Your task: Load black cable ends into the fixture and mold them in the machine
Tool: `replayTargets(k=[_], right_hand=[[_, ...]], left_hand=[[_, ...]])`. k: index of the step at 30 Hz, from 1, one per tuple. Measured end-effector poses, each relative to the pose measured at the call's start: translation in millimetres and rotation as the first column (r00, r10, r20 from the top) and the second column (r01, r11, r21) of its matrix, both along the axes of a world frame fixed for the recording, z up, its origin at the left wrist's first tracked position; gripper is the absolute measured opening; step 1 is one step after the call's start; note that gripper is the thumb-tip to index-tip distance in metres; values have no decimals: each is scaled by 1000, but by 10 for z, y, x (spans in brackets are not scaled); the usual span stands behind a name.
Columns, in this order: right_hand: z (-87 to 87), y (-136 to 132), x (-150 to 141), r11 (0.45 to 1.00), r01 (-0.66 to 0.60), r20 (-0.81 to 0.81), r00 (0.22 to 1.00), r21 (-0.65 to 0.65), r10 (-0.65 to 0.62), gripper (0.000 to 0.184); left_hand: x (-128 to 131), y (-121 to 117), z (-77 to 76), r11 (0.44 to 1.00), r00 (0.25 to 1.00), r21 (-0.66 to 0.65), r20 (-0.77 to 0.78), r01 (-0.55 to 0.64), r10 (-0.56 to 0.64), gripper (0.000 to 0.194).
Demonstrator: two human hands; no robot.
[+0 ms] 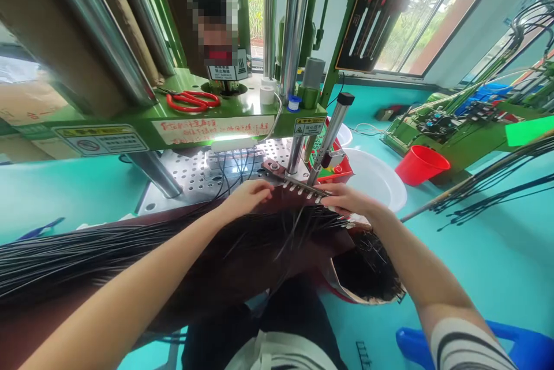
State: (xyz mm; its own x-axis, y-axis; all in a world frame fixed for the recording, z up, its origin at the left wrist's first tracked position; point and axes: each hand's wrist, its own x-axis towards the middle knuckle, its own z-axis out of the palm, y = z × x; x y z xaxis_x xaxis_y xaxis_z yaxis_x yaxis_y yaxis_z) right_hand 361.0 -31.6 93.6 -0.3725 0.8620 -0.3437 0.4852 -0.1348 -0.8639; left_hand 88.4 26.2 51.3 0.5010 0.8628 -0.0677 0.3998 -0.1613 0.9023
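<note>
My left hand point(249, 197) is closed, fingertips pressed together beside a row of small metal cable ends. Anything between those fingertips is too small to make out. At the right end of a narrow metal bar point(298, 180), my right hand point(348, 200) has its fingers closed on the bar. Several shiny metal tips point(302, 189) stick out along the bar's near side, with thin black cables hanging below. A large bundle of black cables point(86, 249) lies across a dark red-brown surface under my forearms.
A green press with steel columns point(295, 29) stands ahead, its perforated metal plate point(186, 171) behind my hands. Red-handled scissors point(193, 101) rest on its ledge. A bin of black scraps point(367, 275), a white basin point(376, 176) and a red bucket point(423, 165) are at the right.
</note>
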Motion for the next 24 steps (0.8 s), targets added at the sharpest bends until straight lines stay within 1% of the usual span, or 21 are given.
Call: replayTargets(k=[2, 4, 6, 7, 9, 12, 14, 15, 18, 19, 21, 22, 23, 24], right_hand=[[-26, 281, -132, 988, -128, 86, 987, -82, 135, 48], [-68, 506, -281, 953, -252, 149, 949, -167, 277, 49], [-122, 685, -408, 907, -368, 180, 897, -204, 404, 49], [-152, 760, -458, 886, -421, 190, 870, -192, 455, 47], [-219, 885, -529, 848, -518, 219, 820, -113, 530, 42], [-343, 989, -575, 781, -619, 289, 765, 81, 576, 33], [-433, 1004, -569, 757, -634, 320, 758, 157, 568, 29], [-474, 1004, -559, 758, -632, 329, 759, 165, 561, 29], [-538, 1042, -570, 785, -608, 344, 766, 116, 543, 29], [-536, 1082, -610, 810, -572, 345, 792, 132, 503, 29], [-501, 1215, -775, 868, -427, 336, 880, 253, 335, 30], [-474, 1301, -897, 881, -332, 319, 921, 338, 225, 29], [-443, 1396, -1038, 876, -240, 295, 948, 418, 119, 28], [-412, 1491, -1189, 862, -178, 273, 961, 475, 48, 27]], left_hand=[[-357, -3, -57, 986, 989, 105, -51, -131, 137, 29], [-672, 3, -160, 941, 953, 231, -119, -248, 280, 28], [-900, 33, -289, 897, 911, 313, -167, -313, 376, 30], [-973, 60, -354, 885, 897, 331, -187, -326, 400, 32], [-1034, 141, -468, 885, 871, 311, -244, -347, 427, 38], [-954, 308, -561, 895, 836, 215, -324, -391, 442, 41], [-844, 419, -573, 899, 838, 167, -328, -404, 437, 38], [-785, 464, -569, 900, 842, 158, -319, -406, 436, 37], [-635, 534, -554, 892, 842, 143, -294, -430, 453, 43], [-597, 533, -555, 886, 838, 141, -290, -441, 463, 47], [-540, 505, -569, 874, 823, 144, -293, -465, 486, 56], [-520, 483, -579, 869, 817, 149, -297, -472, 495, 59], [-506, 460, -588, 866, 812, 157, -304, -474, 499, 60], [-496, 439, -595, 868, 810, 165, -312, -468, 496, 60]])
